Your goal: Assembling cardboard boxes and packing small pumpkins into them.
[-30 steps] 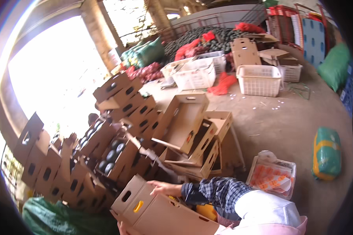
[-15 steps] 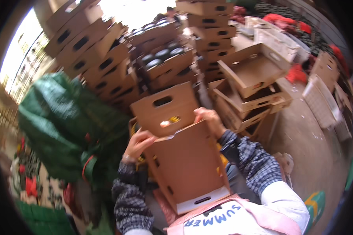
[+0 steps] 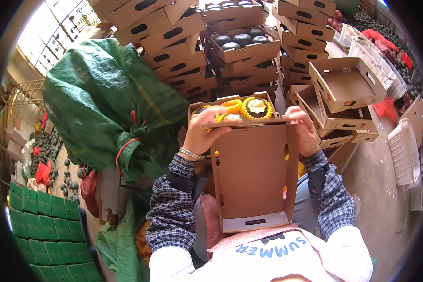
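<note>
One open carton (image 3: 254,174), between left hand (image 3: 202,135) and right hand (image 3: 304,132), both clasping far corners

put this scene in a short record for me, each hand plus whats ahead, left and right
left hand: grips the upper left edge of a brown cardboard tray
right hand: grips the tray's upper right corner
tray: tilted, inside facing the person
just ahead: open carton with round fruits in yellow foam nets
further ahead: stacked cartons, dark round fruits showing in one
left side: large green sack
right side: stacked open trays
</note>
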A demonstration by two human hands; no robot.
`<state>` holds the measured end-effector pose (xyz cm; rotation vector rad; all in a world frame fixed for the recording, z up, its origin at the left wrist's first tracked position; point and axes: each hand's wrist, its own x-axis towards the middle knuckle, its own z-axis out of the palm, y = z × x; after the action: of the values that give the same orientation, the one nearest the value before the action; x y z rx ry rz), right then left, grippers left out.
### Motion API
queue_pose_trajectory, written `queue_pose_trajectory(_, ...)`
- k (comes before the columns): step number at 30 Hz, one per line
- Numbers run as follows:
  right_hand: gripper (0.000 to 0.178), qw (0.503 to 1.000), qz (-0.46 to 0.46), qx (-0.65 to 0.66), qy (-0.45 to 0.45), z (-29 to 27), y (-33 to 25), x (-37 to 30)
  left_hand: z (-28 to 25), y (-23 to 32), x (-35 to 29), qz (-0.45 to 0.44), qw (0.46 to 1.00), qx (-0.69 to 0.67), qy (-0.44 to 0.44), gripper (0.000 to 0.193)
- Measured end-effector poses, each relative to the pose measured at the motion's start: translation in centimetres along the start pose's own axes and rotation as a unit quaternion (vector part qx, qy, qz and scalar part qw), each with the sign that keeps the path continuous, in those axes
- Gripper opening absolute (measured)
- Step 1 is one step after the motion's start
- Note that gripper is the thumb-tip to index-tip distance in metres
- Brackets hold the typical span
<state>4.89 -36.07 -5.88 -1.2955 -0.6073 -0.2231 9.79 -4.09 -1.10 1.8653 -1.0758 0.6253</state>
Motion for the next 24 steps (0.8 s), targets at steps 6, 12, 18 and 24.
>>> queue_pose_trajectory(6,0.03,0.981,0.172,0.01,-0.086,-1.4,-4.2,1.1,-3.7,-0.9,-1.2,-0.2,0.88,-0.336,-0.271,0.043)
queue_pose_trajectory(12,0.025,0.929,0.283,-0.1,-0.215,-1.4,-6.4,4.4,-5.5,-1.2,-1.2,-0.225,0.947,-0.183,-0.14,0.043)
queue_pose_trajectory(18,0.031,0.951,0.245,-0.033,-0.183,-1.5,-6.2,2.8,-7.4,-2.0,-3.4,-0.289,0.928,-0.01,-0.236,0.051)
queue_pose_trajectory(24,0.032,0.95,0.255,-0.043,-0.174,-1.4,-5.8,2.7,-6.2,-3.0,-4.8,-0.296,0.894,0.06,-0.329,0.059)
